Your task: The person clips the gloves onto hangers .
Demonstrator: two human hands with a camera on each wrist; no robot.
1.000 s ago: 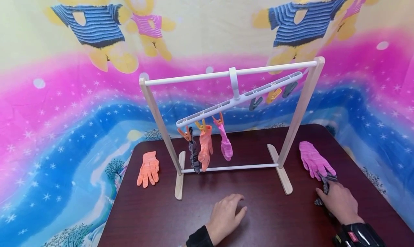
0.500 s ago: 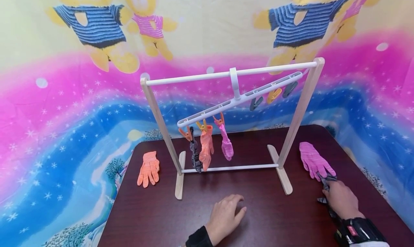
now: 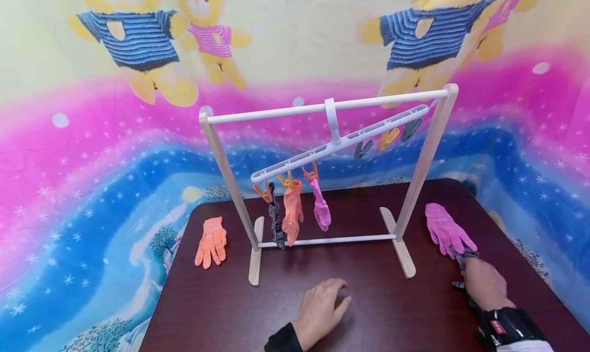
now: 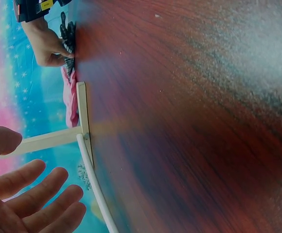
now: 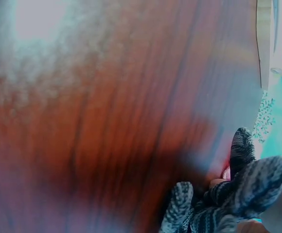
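Observation:
My right hand (image 3: 485, 284) grips a black-and-grey knit glove (image 5: 228, 194) low over the right side of the table. Much of that glove is hidden under the hand; its knit fingers stick out in the right wrist view. Just beyond, a pink glove (image 3: 448, 231) lies flat, its fingertips meeting the dark glove. My left hand (image 3: 321, 307) hovers or rests near the table's front middle, fingers loosely bent and holding nothing. In the left wrist view the same left hand (image 4: 34, 194) shows its fingers apart from any object.
A wooden rack (image 3: 421, 162) with a white top bar bears a slanted white clip hanger (image 3: 295, 162). A dark glove (image 3: 276, 221), an orange glove (image 3: 292, 213) and a pink glove (image 3: 321, 208) hang from its left clips. Another orange glove (image 3: 212, 242) lies left of the rack.
My right thumb and fingers have drawn in on the dark glove, and the hand has shifted slightly forward and turned. The left hand stays about where it was.

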